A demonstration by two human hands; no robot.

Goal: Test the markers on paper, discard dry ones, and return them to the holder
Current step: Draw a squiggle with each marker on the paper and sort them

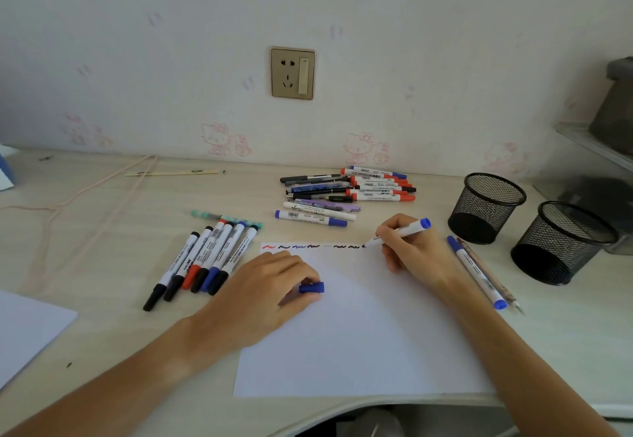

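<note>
My right hand (412, 251) grips an uncapped blue-ended marker (407, 229), its tip touching the top edge of the white paper (359, 334) at the end of a row of coloured scribbles (311, 246). My left hand (270, 286) rests on the paper and pinches the blue cap (311, 288). Two empty black mesh holders (486, 207) (561, 241) stand at the right. A pile of markers and pens (346, 190) lies behind the paper. Several capped markers (202, 262) lie in a row to the left of the paper.
A blue marker and a thin pen (479, 272) lie between the paper and the holders. A second white sheet (27, 330) sits at the left edge. A pink cord (85, 190) and a thin stick (171, 172) lie on the desk's far left. A wall socket (293, 73) is above.
</note>
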